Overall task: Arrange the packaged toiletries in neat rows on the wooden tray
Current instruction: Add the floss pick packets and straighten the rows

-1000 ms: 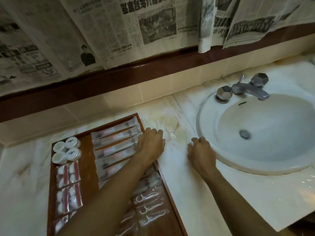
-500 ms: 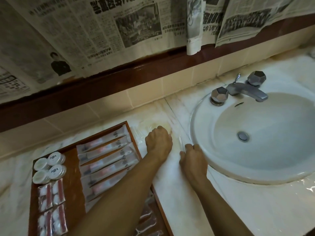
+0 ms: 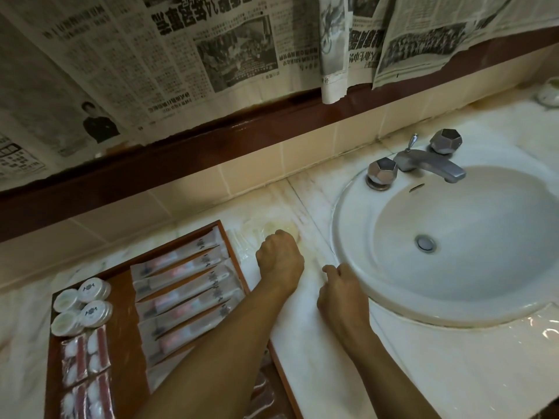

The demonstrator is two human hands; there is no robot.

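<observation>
A wooden tray (image 3: 121, 285) lies on the marble counter at the lower left. It holds a row of long toothbrush packets (image 3: 187, 285), small round white containers (image 3: 81, 306) and cotton packets (image 3: 84, 355). More packets (image 3: 263, 397) lie under my left forearm. Just right of the tray's far corner, my left hand (image 3: 279, 261) curls down onto clear plastic packets (image 3: 281, 229) on the counter, its fingertips hidden. My right hand (image 3: 341, 294) rests curled on the counter beside the sink rim, and I cannot see whether it pinches anything.
A white sink (image 3: 453, 309) with a metal faucet (image 3: 429, 161) fills the right side. Newspaper sheets (image 3: 181, 55) hang over the wall above a dark red ledge. A strip of bare counter (image 3: 305, 343) runs between tray and sink.
My left hand left the toothbrush packets, moved right off the tray onto the clear packets and curled. The right hand stayed by the sink rim. The view shifted left.
</observation>
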